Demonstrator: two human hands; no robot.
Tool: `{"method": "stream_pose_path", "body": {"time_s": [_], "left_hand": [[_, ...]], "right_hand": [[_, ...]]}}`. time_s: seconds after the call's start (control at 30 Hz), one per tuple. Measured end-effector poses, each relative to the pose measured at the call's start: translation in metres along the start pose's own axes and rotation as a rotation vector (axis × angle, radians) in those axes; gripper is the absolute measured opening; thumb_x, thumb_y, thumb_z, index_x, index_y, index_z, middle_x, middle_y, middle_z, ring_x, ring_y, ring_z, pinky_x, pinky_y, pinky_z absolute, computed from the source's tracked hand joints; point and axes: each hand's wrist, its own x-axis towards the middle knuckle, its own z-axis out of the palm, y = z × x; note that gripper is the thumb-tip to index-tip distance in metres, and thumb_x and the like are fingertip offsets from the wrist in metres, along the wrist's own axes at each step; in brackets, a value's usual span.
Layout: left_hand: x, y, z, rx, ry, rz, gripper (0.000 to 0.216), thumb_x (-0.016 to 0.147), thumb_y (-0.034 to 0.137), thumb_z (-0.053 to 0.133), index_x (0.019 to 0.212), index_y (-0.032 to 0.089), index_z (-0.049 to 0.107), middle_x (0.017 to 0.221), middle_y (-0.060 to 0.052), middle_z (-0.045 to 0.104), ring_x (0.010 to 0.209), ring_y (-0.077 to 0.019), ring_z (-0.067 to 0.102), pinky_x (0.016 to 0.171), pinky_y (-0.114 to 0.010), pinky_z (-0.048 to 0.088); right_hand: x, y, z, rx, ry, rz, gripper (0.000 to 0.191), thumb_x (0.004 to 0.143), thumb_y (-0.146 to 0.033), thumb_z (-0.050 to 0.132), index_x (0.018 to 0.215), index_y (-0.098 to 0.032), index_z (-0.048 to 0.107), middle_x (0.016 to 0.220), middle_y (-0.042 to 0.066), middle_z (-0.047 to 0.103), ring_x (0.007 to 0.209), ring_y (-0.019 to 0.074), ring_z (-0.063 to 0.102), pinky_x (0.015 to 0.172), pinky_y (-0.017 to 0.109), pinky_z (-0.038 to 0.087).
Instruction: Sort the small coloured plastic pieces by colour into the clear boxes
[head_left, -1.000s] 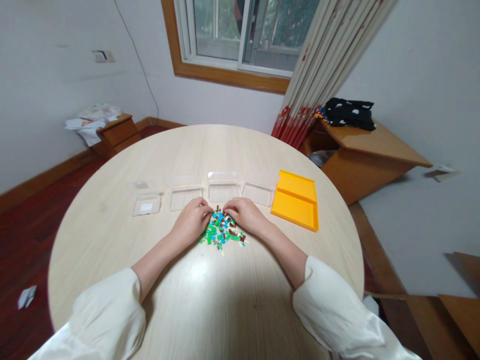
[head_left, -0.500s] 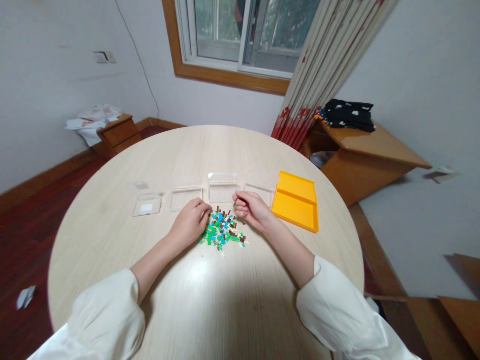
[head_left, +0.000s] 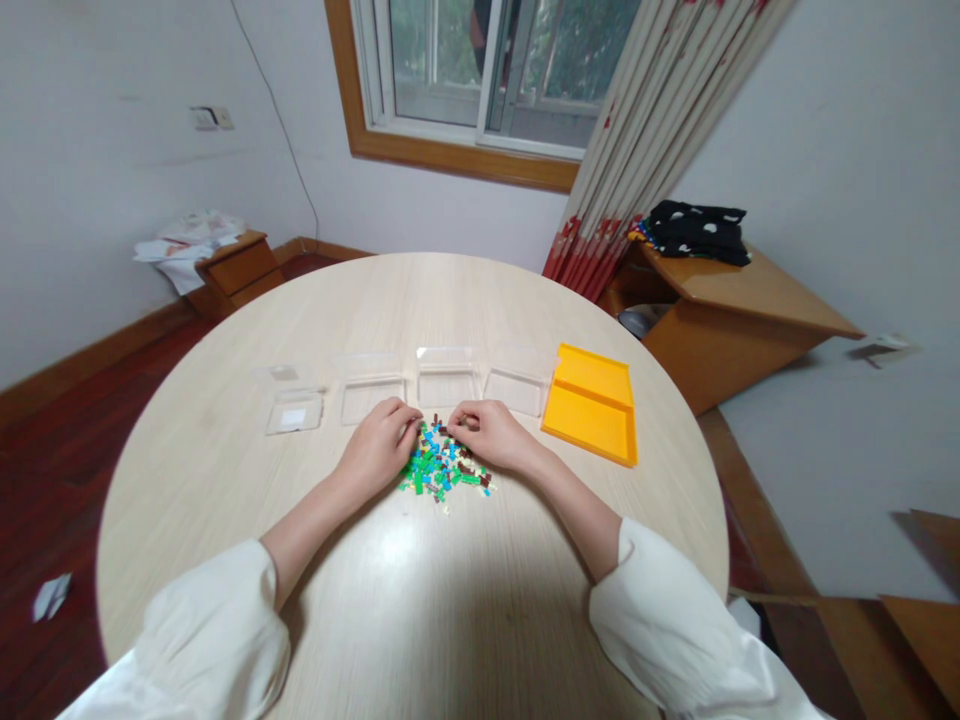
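Note:
A loose pile of small building bricks (head_left: 431, 465) in green, blue, brown and cream lies on the round table in front of me. My left hand (head_left: 379, 442) rests at the pile's left edge, its fingers curled together. From the right, my right hand (head_left: 493, 436) reaches over the pile's upper right, thumb and fingertips pinched beside a brown brick (head_left: 443, 431). What either hand holds, if anything, is too small or hidden to make out.
Behind the pile stand clear plastic boxes with raised lids: a small box (head_left: 295, 430) at far left, then a left box (head_left: 373, 418), a middle box (head_left: 448, 402) and a right box (head_left: 516, 402). An open yellow case (head_left: 592, 443) lies right of them on the pale table (head_left: 420, 620).
My right hand has moved left and slightly down, from the front of the clear boxes to the pile's upper right. My left hand has stayed nearly still.

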Motion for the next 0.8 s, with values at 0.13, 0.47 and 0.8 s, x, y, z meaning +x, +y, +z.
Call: {"method": "stream_pose_path", "body": {"time_s": [0.13,0.47,0.8], "left_hand": [[0.000,0.002,-0.002,-0.016,0.039,0.000,0.024,0.085,0.023,0.039,0.086,0.015,0.061,0.081,-0.006,0.056,0.080,-0.0185,0.055,0.075,-0.032,0.044],[-0.003,-0.001,-0.003,-0.026,0.089,-0.016,0.021,0.085,0.021,0.040,0.087,0.016,0.060,0.082,-0.006,0.056,0.082,-0.0187,0.055,0.076,-0.033,0.044],[-0.005,-0.003,-0.003,-0.025,0.109,-0.005,0.021,0.085,0.019,0.039,0.090,0.015,0.059,0.085,-0.006,0.057,0.083,-0.0185,0.055,0.076,-0.033,0.044]], "right_hand": [[0.005,-0.003,-0.006,0.093,0.093,0.034,0.013,0.074,-0.019,0.053,0.074,-0.012,0.064,0.060,-0.002,0.057,0.057,0.0081,0.050,0.061,0.020,0.040],[0.052,-0.011,-0.016,-0.242,0.140,0.153,0.034,0.083,-0.008,0.036,0.105,-0.011,0.061,0.112,0.013,0.063,0.105,0.0169,0.057,0.093,0.028,0.038],[0.057,-0.018,-0.011,-0.352,0.074,0.065,0.042,0.077,0.002,0.039,0.114,-0.007,0.057,0.119,0.015,0.058,0.113,0.0172,0.052,0.099,0.028,0.036]]}}
